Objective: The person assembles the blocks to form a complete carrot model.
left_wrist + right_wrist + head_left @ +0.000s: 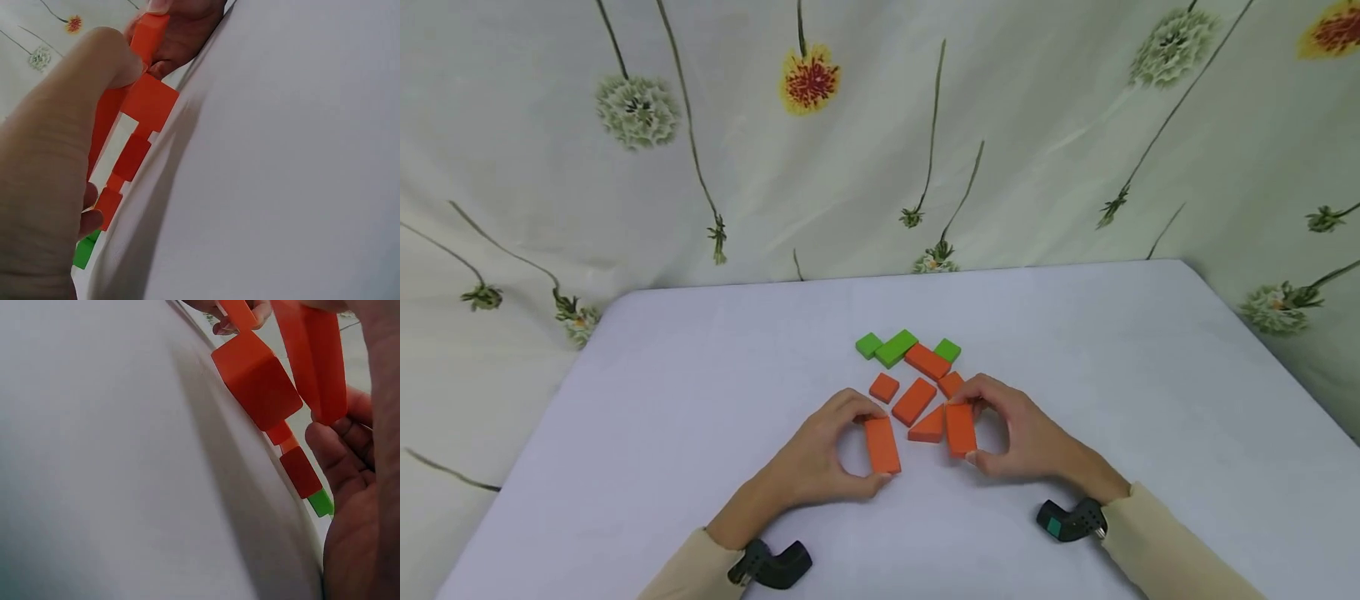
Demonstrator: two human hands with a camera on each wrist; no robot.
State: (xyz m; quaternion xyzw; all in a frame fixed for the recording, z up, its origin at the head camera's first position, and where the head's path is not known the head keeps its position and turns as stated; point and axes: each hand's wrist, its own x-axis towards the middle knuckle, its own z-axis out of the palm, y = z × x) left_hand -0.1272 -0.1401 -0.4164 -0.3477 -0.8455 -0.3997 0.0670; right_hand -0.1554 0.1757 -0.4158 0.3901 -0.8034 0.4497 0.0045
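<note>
In the head view my left hand (pixel 823 458) pinches a rectangular orange block (pixel 882 446) by its two ends, thumb at the near one. My right hand (pixel 1022 433) grips a similar orange block (pixel 961 431) between thumb and fingers. Both blocks look raised off the table in the left wrist and right wrist views. Between and beyond the hands lie an orange triangular block (pixel 929 427), an orange rectangular block (pixel 914 402), and two small orange blocks, one at left (pixel 883 387) and one partly behind the right fingers (pixel 952 383).
Farther back another orange rectangular block (pixel 927 361) touches a long green block (pixel 897 348). Small green blocks sit at left (pixel 868 346) and right (pixel 948 350). A white-covered table (pixel 715 392) bears them all, with a flower-patterned cloth (pixel 865 167) behind.
</note>
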